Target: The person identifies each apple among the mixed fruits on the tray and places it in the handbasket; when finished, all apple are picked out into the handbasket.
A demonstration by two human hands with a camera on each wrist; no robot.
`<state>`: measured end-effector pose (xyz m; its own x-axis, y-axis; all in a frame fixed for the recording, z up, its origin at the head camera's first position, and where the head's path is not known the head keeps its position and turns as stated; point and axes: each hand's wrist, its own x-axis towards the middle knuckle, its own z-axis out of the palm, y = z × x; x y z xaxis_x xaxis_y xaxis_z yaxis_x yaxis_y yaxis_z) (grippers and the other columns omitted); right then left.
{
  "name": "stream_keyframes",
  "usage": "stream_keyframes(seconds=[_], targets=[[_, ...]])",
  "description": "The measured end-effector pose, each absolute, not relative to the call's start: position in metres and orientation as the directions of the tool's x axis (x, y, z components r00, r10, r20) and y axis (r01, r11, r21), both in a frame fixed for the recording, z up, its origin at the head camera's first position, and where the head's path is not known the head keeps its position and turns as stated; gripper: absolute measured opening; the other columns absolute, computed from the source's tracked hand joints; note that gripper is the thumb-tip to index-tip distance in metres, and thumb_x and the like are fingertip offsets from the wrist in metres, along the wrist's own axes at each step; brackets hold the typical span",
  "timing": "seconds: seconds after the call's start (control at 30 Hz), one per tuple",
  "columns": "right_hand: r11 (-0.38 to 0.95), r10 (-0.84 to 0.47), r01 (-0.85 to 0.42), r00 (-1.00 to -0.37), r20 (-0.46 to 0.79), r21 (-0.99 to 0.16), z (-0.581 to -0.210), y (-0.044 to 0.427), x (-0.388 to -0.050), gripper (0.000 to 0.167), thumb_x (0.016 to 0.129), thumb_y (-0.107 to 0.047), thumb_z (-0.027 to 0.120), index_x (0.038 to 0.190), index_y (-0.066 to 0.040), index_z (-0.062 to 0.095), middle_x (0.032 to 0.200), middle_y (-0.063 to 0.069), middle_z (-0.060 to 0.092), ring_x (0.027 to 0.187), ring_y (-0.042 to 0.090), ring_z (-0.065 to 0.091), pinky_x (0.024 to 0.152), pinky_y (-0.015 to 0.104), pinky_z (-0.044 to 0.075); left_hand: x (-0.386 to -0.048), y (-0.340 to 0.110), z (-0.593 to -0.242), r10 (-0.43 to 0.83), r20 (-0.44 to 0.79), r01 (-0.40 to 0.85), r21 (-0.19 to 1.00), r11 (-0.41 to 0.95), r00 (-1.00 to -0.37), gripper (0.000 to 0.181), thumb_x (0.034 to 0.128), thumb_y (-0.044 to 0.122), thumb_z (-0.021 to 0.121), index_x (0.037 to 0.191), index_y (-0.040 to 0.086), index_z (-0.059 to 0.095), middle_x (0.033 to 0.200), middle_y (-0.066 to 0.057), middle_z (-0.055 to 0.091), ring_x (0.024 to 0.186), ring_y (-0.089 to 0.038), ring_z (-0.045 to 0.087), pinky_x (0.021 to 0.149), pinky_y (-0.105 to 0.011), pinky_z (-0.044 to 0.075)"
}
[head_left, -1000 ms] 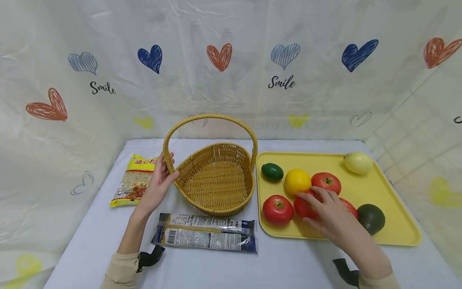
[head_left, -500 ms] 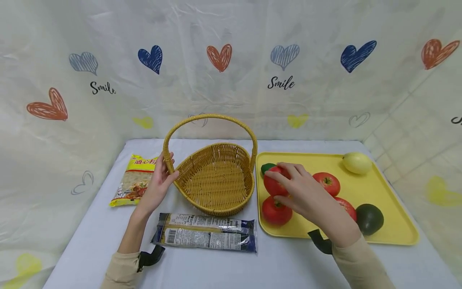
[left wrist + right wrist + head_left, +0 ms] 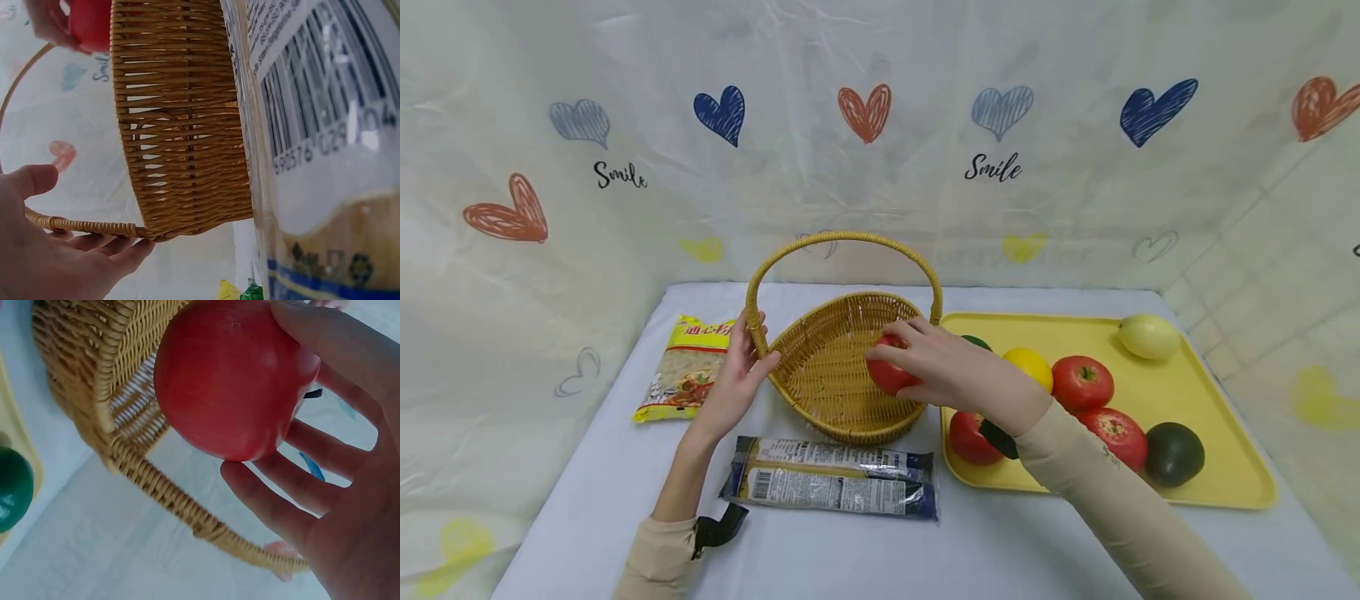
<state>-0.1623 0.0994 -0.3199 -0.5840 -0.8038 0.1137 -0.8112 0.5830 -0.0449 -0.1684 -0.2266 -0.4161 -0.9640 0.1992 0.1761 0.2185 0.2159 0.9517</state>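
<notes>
In the head view my right hand (image 3: 958, 365) holds a red apple (image 3: 889, 373) by its fingertips and thumb, over the right side of a wicker basket (image 3: 812, 375). The right wrist view shows the apple (image 3: 231, 381) with its dark stem towards the palm. Judging by the left wrist view, the apple (image 3: 92, 25) is above the basket rim. My left hand (image 3: 733, 383) touches the left foot of the basket handle. Its fingers lie extended against the handle, the thumb standing apart from it in the left wrist view.
Right of the basket, a yellow tray (image 3: 1180, 392) bears red fruits, a yellow fruit (image 3: 1028, 368), a dark green one (image 3: 1175, 454) and a pale one (image 3: 1148, 336). A macaroni bag (image 3: 688, 367) lies left; long pasta packets (image 3: 835, 479) lie in front.
My right hand has lifted the apple from the tray and carried it left over the basket. The left hand has stayed at the handle.
</notes>
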Motion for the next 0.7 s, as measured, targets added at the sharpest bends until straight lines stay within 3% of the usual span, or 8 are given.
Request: stream_keyframes(seconds=[0.4, 0.7], targets=[[0.581, -0.812, -0.802, -0.562, -0.158, -0.135, -0.327, 0.048, -0.204, 0.055, 0.093, -0.032, 0.077, 0.143, -0.029, 0.055, 0.144, 0.009, 0.054, 0.126, 0.029, 0.052, 0.099, 0.041, 0.056, -0.169, -0.226, -0.415, 0.187, 0.175, 0.218, 0.945, 0.245, -0.967, 0.080, 0.1079, 0.020, 0.052, 0.166, 0.025, -0.003, 0.174, -0.009, 0.010, 0.162, -0.031, 0.011, 0.129, -0.062, 0.013], [0.590, -0.802, -0.788, -0.546, -0.245, -0.176, -0.339, 0.025, -0.227, 0.057, 0.095, -0.035, 0.075, 0.147, -0.027, 0.053, 0.147, 0.007, 0.051, 0.130, 0.026, 0.048, 0.106, 0.042, 0.053, -0.167, -0.224, -0.415, 0.184, 0.175, 0.218, 0.944, 0.248, -0.967, 0.080, 0.1078, 0.017, 0.052, 0.166, 0.024, -0.003, 0.174, -0.009, 0.011, 0.162, -0.032, 0.012, 0.129, -0.061, 0.015]])
